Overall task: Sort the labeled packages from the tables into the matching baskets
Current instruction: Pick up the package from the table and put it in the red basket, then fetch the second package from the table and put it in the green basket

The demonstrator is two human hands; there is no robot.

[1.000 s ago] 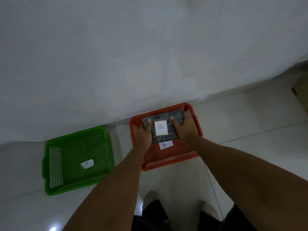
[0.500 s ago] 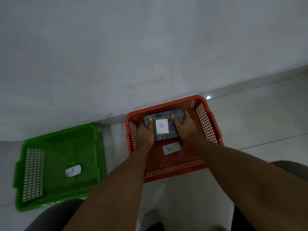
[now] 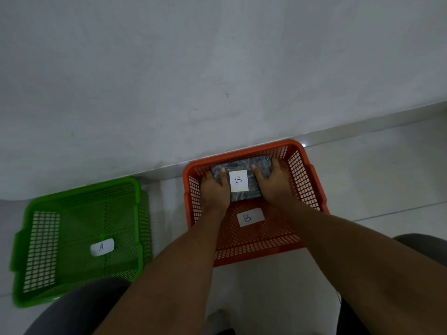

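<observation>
A dark plastic-wrapped package (image 3: 243, 175) with a white "B" label sits low inside the red basket (image 3: 307, 180), at its far end. My left hand (image 3: 214, 189) grips the package's left side and my right hand (image 3: 273, 182) grips its right side, thumbs on top. A white "B" tag (image 3: 250, 217) lies on the red basket's floor just in front of the package. To the left stands the green basket (image 3: 135, 213) with a white "A" tag (image 3: 102, 247) on its floor; it holds no package.
Both baskets stand on a pale tiled floor (image 3: 375, 180) against a grey wall (image 3: 193, 68). My knees (image 3: 79, 308) show at the bottom corners, either side of my forearms.
Both hands have lowered the package deeper into the red basket. The view has dropped closer, so the baskets look larger.
</observation>
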